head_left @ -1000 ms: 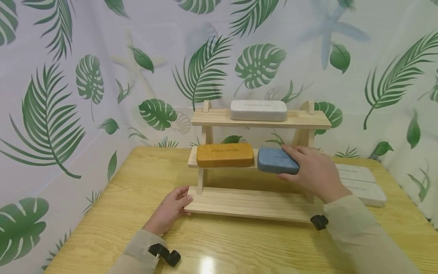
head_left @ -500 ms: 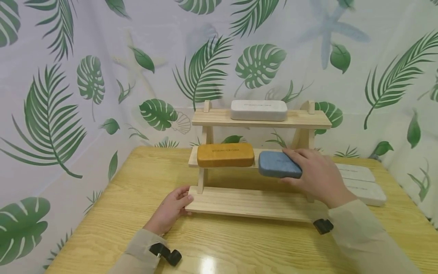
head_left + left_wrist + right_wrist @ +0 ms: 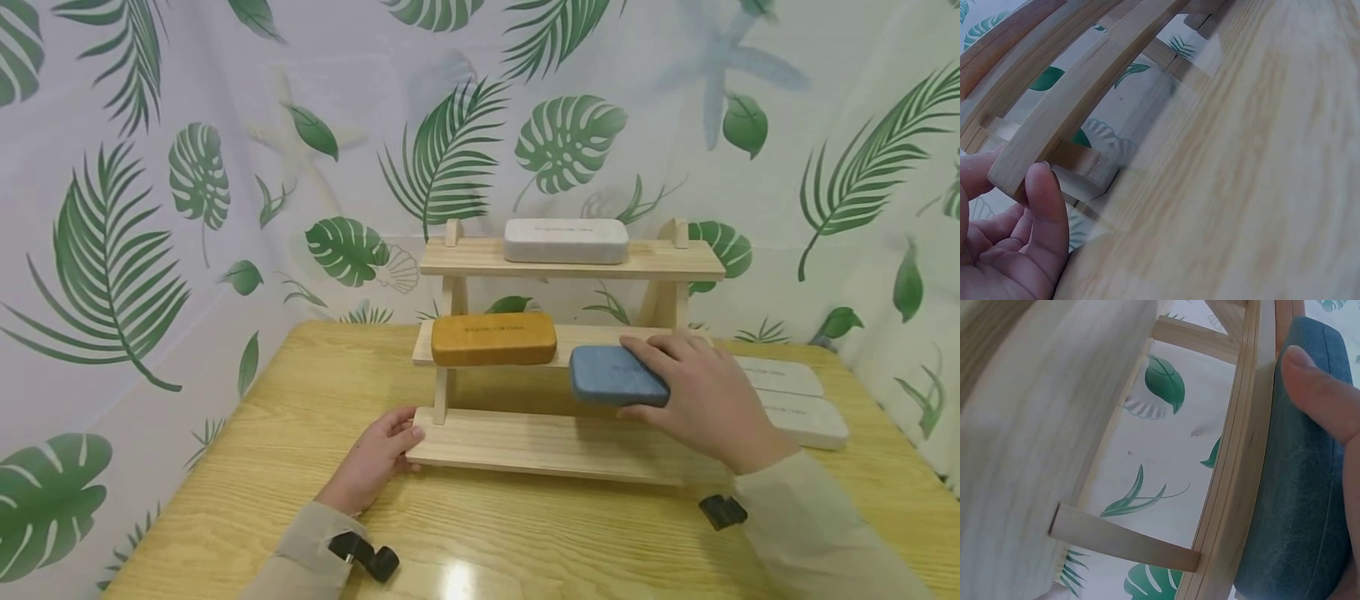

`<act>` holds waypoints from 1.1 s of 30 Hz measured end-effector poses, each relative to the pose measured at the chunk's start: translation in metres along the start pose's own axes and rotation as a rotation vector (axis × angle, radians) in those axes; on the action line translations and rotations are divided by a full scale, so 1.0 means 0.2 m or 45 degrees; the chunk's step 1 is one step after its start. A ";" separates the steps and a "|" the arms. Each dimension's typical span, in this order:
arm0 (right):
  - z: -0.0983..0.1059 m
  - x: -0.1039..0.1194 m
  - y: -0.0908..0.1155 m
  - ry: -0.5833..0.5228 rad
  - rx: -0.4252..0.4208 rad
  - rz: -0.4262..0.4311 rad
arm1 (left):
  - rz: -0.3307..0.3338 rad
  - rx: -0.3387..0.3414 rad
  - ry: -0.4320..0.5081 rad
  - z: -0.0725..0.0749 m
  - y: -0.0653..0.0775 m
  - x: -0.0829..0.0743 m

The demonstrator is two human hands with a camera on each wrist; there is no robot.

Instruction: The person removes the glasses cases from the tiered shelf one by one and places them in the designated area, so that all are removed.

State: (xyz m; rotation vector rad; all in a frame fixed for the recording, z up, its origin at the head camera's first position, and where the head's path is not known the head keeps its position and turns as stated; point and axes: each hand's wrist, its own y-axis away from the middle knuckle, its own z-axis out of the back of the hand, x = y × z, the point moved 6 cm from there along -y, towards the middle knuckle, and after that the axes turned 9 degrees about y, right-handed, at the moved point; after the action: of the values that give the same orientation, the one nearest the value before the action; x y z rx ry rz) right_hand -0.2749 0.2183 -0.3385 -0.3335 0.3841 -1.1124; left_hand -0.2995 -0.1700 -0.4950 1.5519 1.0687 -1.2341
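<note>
My right hand (image 3: 701, 396) holds a blue glasses case (image 3: 617, 376) by its right end, just in front of the middle shelf and above the bottom one. The right wrist view shows the thumb laid along that same blue case (image 3: 1304, 481), beside the shelf edge. A three-tier wooden display stand (image 3: 540, 446) stands on the table. My left hand (image 3: 371, 460) grips the left end of its bottom board; in the left wrist view the thumb (image 3: 1047, 206) presses on that board end (image 3: 1019, 169). An orange-yellow glasses case (image 3: 493, 339) lies on the middle shelf's left half.
On the top shelf rests a white glasses case (image 3: 566, 241). Two more white cases, the nearer one (image 3: 806, 421) and the farther one (image 3: 783, 377), lie on the table right of the stand, partly behind my right hand. A leaf-patterned cloth (image 3: 285, 208) hangs behind the wooden table (image 3: 525, 533).
The blue case has come down and slightly right, off the middle shelf's level, in my right hand. My left hand has stayed at the bottom board's end.
</note>
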 end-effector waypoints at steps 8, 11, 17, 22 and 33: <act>0.06 0.01 0.07 0.003 -0.059 0.053 | 0.013 0.002 0.032 0.01 0.00 -0.01; 0.08 0.00 0.10 0.010 -0.065 0.054 | 0.015 0.004 0.044 0.01 0.00 -0.01; 0.07 -0.06 0.18 0.017 -0.019 0.019 | 0.022 0.032 0.092 0.01 0.00 0.00; 0.06 -0.10 0.24 0.016 0.007 0.006 | 0.025 0.033 0.107 0.00 -0.01 0.00; 0.00 -0.22 0.35 -0.040 0.075 -0.070 | 0.049 0.016 0.079 0.01 -0.01 0.01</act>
State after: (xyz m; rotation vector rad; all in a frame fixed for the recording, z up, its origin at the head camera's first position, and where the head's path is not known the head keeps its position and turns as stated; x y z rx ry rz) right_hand -0.2366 0.2875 -0.3626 -0.3109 0.3156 -1.1688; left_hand -0.3022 -0.1716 -0.4967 1.6221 1.0675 -1.1751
